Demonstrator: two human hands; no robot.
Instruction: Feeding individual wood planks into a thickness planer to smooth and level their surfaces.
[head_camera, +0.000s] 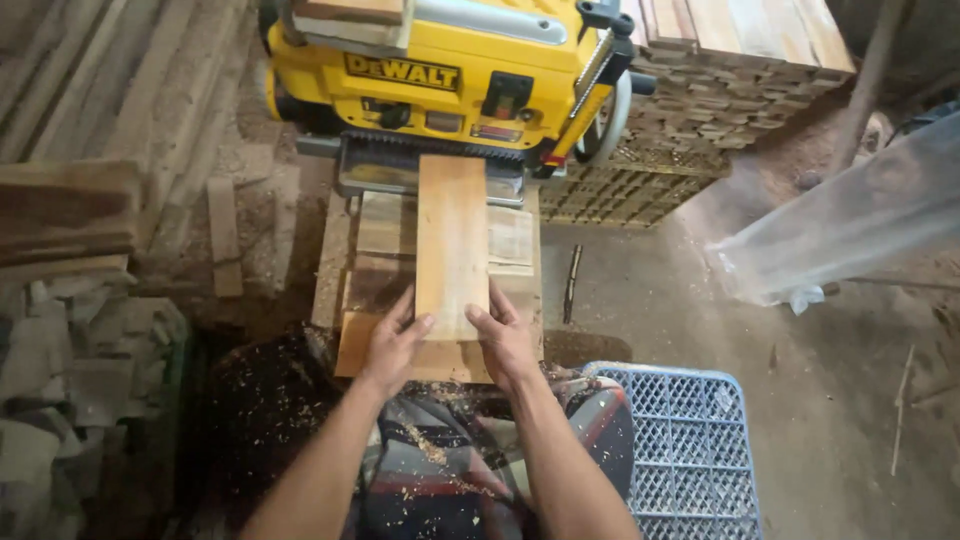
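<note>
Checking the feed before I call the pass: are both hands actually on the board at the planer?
Touching. The head view shows the left hand and right hand pressed against the near end of the board, fingers lying on its edges.

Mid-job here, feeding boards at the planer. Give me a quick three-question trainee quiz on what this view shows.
1. True or false: both hands grip the near end of the wooden board.
2. Where does the board's far end sit? A) at the mouth of the yellow planer B) on the blue crate C) on the floor
3. What lies to the right of the right hand?

Key: 1. True: the left hand and the right hand flank its near end. 2. A. 3. The blue crate.
</note>
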